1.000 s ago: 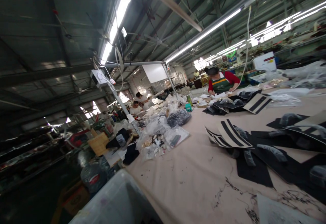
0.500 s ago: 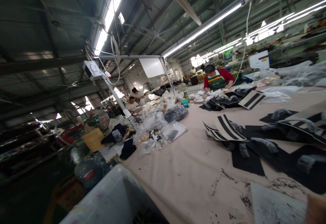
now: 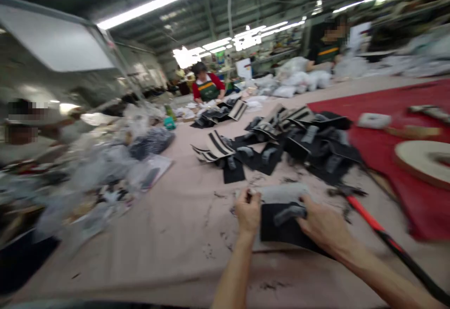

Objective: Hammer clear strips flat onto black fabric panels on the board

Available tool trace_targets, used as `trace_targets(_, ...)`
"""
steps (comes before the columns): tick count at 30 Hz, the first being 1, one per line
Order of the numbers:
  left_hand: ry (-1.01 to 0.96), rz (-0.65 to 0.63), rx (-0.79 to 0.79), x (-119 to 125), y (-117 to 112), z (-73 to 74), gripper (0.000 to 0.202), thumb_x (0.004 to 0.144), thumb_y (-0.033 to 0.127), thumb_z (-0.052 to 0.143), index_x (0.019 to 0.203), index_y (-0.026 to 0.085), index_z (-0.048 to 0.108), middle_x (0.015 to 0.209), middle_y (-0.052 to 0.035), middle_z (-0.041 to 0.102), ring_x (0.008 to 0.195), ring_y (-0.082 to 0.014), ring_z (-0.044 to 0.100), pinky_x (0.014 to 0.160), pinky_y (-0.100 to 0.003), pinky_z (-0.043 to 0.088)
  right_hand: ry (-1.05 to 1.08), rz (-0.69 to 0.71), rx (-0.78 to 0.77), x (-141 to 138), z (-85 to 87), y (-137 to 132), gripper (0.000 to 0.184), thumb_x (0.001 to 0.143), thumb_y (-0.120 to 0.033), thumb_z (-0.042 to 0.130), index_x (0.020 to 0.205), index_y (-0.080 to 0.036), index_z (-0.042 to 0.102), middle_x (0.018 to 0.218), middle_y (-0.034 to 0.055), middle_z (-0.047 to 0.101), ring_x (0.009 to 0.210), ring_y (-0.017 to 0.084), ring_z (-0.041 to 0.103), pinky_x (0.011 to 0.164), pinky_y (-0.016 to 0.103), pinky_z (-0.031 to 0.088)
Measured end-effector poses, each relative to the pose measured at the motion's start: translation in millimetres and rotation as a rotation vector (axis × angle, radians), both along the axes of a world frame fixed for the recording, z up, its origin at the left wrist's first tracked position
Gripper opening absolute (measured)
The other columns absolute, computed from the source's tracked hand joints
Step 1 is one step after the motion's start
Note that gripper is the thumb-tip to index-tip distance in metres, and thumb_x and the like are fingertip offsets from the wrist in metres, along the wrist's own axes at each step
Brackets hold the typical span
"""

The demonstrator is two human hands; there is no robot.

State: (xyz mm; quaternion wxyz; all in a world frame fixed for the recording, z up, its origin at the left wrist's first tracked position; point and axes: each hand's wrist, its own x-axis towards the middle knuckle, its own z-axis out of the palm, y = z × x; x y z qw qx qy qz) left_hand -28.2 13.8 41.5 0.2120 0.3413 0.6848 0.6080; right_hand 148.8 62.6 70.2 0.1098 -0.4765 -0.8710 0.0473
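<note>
The picture is smeared by motion. My left hand [image 3: 248, 211] is closed in a pinch at the left edge of a black fabric piece [image 3: 277, 230] that lies on the beige table [image 3: 176, 234]; something small and dark sticks up between its fingers. My right hand [image 3: 321, 226] lies on the right side of the same black piece, fingers curled by a grey strap [image 3: 290, 213] on it. A grey pad [image 3: 281, 192] lies just behind the black piece.
A heap of black and striped fabric pieces [image 3: 281, 140] lies behind my hands. A red-handled tool [image 3: 372, 224] and a red mat [image 3: 404, 126] lie to the right. Plastic bags [image 3: 105, 168] crowd the left. A co-worker in red and green [image 3: 207, 86] sits at the far end.
The view swung right and down from the hall and roof to the table. Both my hands came into view on the black piece.
</note>
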Motion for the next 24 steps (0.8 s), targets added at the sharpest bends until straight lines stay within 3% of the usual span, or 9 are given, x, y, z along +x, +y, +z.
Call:
trace_targets(2,-0.036,-0.023,0.018,-6.4,4.3,-11.5,0.023,0.078,0.038,0.07,0.084,0.016,0.068,0.074,-0.0025,0.066,0.068,-0.016,0.062,0.066,-0.028,0.053,0.068,-0.164,-0.22,27.9,-10.0,-9.1,0.032,0.085,-0.03,0.062,0.114,-0.016,0.062,0.073,0.0054,0.068,0.07,0.023,0.067,0.061,0.028,0.037)
trace_targets(4,-0.116,-0.018,0.028,-8.0,8.4,-21.9,0.03,0.075,0.041,0.074,0.088,0.015,0.07,0.075,-0.0031,0.069,0.067,-0.0169,0.066,0.066,-0.029,0.057,0.209,-0.278,-0.366,34.2,-15.0,-13.6,0.03,0.084,-0.03,0.063,0.112,-0.018,0.062,0.077,0.0052,0.069,0.074,0.023,0.067,0.065,0.028,0.038)
trace_targets(9,-0.19,0.124,0.092,0.7,11.1,-22.5,0.037,0.072,0.043,0.078,0.092,0.013,0.07,0.08,-0.0058,0.074,0.071,-0.0189,0.072,0.071,-0.032,0.062,0.348,-0.429,-0.298,27.2,-11.5,-16.7,0.024,0.089,-0.035,0.062,0.108,-0.021,0.062,0.078,0.005,0.071,0.077,0.025,0.069,0.069,0.03,0.041)
trace_targets(11,-0.168,0.141,0.112,3.9,14.9,-19.5,0.036,0.072,0.042,0.078,0.092,0.013,0.071,0.082,-0.006,0.074,0.071,-0.0186,0.072,0.071,-0.032,0.062,0.344,-0.413,-0.275,27.0,-14.3,-22.2,0.029,0.091,-0.041,0.062,0.113,-0.02,0.061,0.084,0.0072,0.073,0.081,0.027,0.07,0.072,0.032,0.044)
trace_targets(14,-0.142,0.055,0.088,7.7,21.1,-19.9,0.034,0.073,0.041,0.078,0.091,0.013,0.071,0.078,-0.0046,0.073,0.069,-0.018,0.071,0.068,-0.03,0.062,0.3,-0.331,-0.335,27.2,-29.1,-35.8,0.047,0.091,-0.042,0.065,0.129,-0.017,0.055,0.09,0.0114,0.074,0.087,0.03,0.072,0.076,0.036,0.048)
trace_targets(19,-0.165,-0.129,0.015,15.5,27.9,-31.8,0.029,0.075,0.039,0.076,0.092,0.016,0.071,0.08,-0.0033,0.074,0.072,-0.0174,0.071,0.071,-0.029,0.06,0.324,-0.209,-0.392,25.7,-51.8,-54.0,0.092,0.086,-0.043,0.071,0.158,-0.012,0.023,0.113,0.0178,0.072,0.099,0.034,0.072,0.084,0.044,0.054)
trace_targets(21,-0.166,-0.185,-0.004,18.5,32.6,-36.8,0.028,0.077,0.038,0.075,0.093,0.016,0.071,0.084,-0.0038,0.076,0.075,-0.0172,0.071,0.074,-0.029,0.059,0.365,-0.121,-0.362,24.5,-55.1,-55.3,0.086,0.087,-0.043,0.069,0.157,-0.015,0.028,0.127,0.0179,0.067,0.107,0.033,0.069,0.089,0.044,0.055)
trace_targets(24,-0.213,-0.245,-0.003,22.7,42.3,-43.3,0.028,0.078,0.039,0.074,0.095,0.017,0.069,0.086,-0.004,0.076,0.077,-0.017,0.071,0.075,-0.028,0.058,0.37,-0.031,-0.351,21.4,-57.9,-53.5,0.057,0.093,-0.042,0.061,0.144,-0.018,0.051,0.125,0.0146,0.069,0.108,0.03,0.069,0.093,0.041,0.054)
